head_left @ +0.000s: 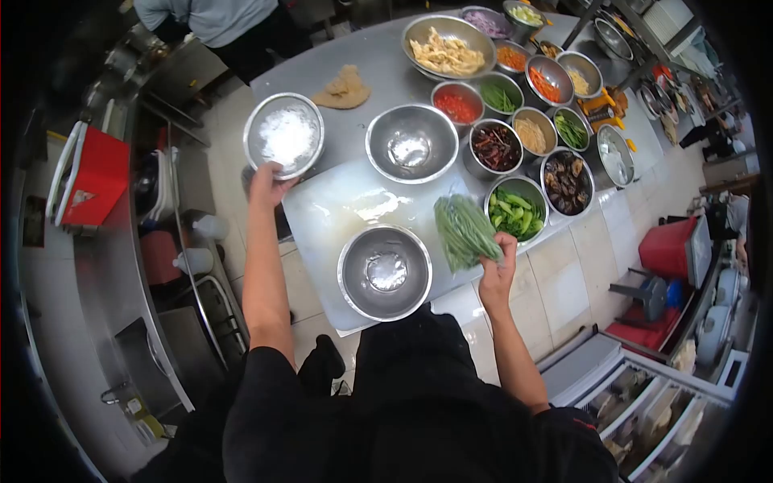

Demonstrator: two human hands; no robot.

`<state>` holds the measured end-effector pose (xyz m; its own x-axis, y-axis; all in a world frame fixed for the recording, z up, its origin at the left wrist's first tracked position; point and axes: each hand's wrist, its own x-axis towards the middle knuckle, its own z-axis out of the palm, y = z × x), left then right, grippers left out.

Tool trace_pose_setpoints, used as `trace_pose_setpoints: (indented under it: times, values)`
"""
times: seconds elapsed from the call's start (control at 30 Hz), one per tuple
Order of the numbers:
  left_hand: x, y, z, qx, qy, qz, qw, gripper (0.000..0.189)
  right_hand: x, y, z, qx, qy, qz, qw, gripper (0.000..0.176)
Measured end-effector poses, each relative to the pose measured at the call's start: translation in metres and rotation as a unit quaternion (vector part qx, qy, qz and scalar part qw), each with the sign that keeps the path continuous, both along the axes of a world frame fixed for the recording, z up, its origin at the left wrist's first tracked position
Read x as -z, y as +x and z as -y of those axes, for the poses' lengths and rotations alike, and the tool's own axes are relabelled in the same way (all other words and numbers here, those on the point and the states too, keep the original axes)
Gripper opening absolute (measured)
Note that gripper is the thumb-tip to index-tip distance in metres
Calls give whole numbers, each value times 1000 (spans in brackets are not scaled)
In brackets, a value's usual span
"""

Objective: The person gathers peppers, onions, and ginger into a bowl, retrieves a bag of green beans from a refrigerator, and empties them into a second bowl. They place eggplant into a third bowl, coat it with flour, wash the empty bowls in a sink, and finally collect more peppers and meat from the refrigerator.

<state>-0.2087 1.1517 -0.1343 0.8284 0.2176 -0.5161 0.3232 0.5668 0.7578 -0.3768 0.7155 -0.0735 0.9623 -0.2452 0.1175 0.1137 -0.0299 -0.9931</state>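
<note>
My left hand (270,183) grips the lower rim of a metal bowl (284,135) with white powder in it, at the table's left side. In my right hand (498,270) is the lower end of a clear plastic bag of long green vegetables (465,231), held over the right part of the white cutting board (318,211). An empty steel bowl (384,272) sits on the near edge of the board, between my hands. Another empty steel bowl (411,143) stands at the board's far edge.
Several metal containers crowd the right side, among them cut green peppers (515,211), dark mushrooms (567,182), dried chilies (495,147) and chopped red pieces (457,105). A bowl of pale strips (448,52) stands farther back. A tan cloth (345,88) lies beyond the powder bowl. A person (225,24) stands beyond the table.
</note>
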Motion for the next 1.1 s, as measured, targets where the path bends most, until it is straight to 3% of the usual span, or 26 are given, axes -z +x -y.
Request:
trace_pose_setpoints:
  times: [0.03, 0.07, 0.1, 0.17, 0.2, 0.23, 0.3, 0.33, 0.37, 0.43, 0.47, 0.53, 0.67, 0.7, 0.77, 0.8, 0.87, 0.9, 0.97, 1.03, 1.1]
  values:
    - [-7, -3, 2, 7, -5, -9, 1000, 50, 4, 6, 1, 7, -5, -9, 1000, 33]
    - [-14, -8, 5, -1, 6, 4, 1000, 49, 11, 13, 2, -14, -198, 67, 978, 36]
    - [-21, -18, 12, -6, 15, 13, 1000, 48, 15, 8, 5, -38, -383, 132, 913, 38]
    - [-41, -50, 27, -45, 82, -79, 992, 50, 14, -1, 6, -73, -427, 100, 896, 39]
    - [-47, -72, 36, 9, 131, -74, 989, 51, 14, 0, 4, -113, -459, 89, 877, 39]
    - [-51, -99, 48, 61, 180, -69, 979, 52, 10, -2, 2, -110, -461, 82, 877, 39]
    - [-58, -152, 87, 189, 271, -100, 939, 52, 0, -7, -4, -94, -245, 35, 964, 37]
    - [-64, -167, 112, 232, 266, -127, 927, 47, 7, -7, -5, -30, -239, 23, 970, 33]
    - [-70, -180, 133, 271, 261, -156, 913, 42, 13, -3, -11, -35, -237, 24, 971, 33]
    - [-46, -199, 152, 280, 272, -109, 914, 28, 30, 7, -24, 10, -354, 2, 935, 43]
    - [-37, -201, 155, 270, 277, -110, 916, 28, 54, 2, -24, -45, -339, -9, 940, 55]
    - [-30, -201, 156, 137, 420, -53, 896, 23, 33, -1, -32, -22, -357, 33, 933, 50]
    - [-16, -194, 139, 82, 410, -88, 904, 26, 49, 1, -32, -17, -357, 110, 928, 38]
    - [-26, -193, 146, 74, 413, -88, 903, 26, 56, 4, -30, -28, -354, 142, 924, 35]
    - [-65, -184, 173, -40, 588, -119, 799, 27, 64, 12, -31, -29, -330, 160, 930, 31]
    - [-85, -183, 183, -43, 591, -114, 797, 27, 66, 18, -33, -29, -310, 174, 934, 28]
    - [-113, -193, 207, -55, 641, 18, 765, 29, 69, 26, -34, -27, -301, 185, 935, 22]
    - [-112, -198, 219, -56, 642, 18, 764, 29, 69, 28, -33, -28, -294, 192, 936, 17]
    - [-108, -204, 246, 109, 570, 163, 798, 33, 67, 33, -29, -37, -285, 197, 938, 10]
    - [-90, -197, 273, 143, 626, 258, 722, 37, 65, 35, -26, -42, -273, 204, 939, 6]
    - [-79, -194, 295, 166, 617, 248, 728, 36, 64, 30, -20, -44, -313, 179, 932, 15]
